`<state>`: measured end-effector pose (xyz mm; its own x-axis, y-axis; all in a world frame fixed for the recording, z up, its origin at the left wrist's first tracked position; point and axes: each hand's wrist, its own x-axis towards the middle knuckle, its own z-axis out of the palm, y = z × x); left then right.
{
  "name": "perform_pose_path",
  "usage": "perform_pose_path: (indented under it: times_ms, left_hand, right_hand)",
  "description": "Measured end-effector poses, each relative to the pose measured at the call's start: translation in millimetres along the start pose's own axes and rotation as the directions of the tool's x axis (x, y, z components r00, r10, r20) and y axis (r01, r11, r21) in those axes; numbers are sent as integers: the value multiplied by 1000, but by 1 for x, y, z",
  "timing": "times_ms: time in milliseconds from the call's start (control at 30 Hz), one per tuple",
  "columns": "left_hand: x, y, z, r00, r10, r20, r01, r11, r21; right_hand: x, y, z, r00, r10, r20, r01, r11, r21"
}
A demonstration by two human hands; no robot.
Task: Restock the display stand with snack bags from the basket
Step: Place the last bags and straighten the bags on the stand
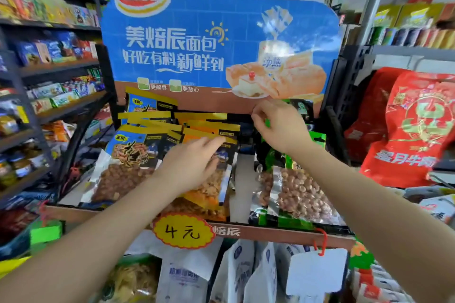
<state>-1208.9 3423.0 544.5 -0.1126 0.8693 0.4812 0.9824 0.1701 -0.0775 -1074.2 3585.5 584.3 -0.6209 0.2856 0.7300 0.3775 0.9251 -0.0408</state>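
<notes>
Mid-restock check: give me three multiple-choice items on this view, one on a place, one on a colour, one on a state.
1. Where does the left hand rest?
A. on the orange-topped bags
B. on the red sack
C. on the blank white tag

2. What colour is the "4元" price tag?
A. blue
B. yellow
C. white

3. What is the right hand doing?
A. hanging open, away from the stand
B. fingers pinched together at the green-topped bags, under the header board
C. gripping the red hook

Key: 1 A, its fingers lie across the orange-topped bags; 2 B, yellow with an orange rim; 3 B, fingertips bunched above the green-topped bags, just below the header board.
</notes>
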Motion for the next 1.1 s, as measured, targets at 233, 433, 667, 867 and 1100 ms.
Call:
perform_pose_path:
  times_ms: [233, 433, 667, 867, 1100]
  left_hand:
    - [-25, -117, -6, 994, -83, 72, 75, 992, 103]
    - [-39, -211, -14, 992, 29, 120, -44, 991, 127]
    - [-33, -265, -2, 983, 123, 139, -124, 992, 3]
    - [10, -277, 26, 976, 147, 158, -158, 985, 64]
    - [52, -271, 31, 978, 51, 204, -108, 955, 277]
  right_hand:
    - [35, -88, 50, 989, -79, 127, 85, 996, -41]
    - [73, -149, 103, 920, 132, 369, -131, 991, -27]
    - [100, -154, 171, 705, 452, 547, -507, 860, -58]
    - [113, -143, 178, 812, 440, 383, -444, 892, -85]
    - [116, -141, 193, 779, 432, 455, -308, 895, -323]
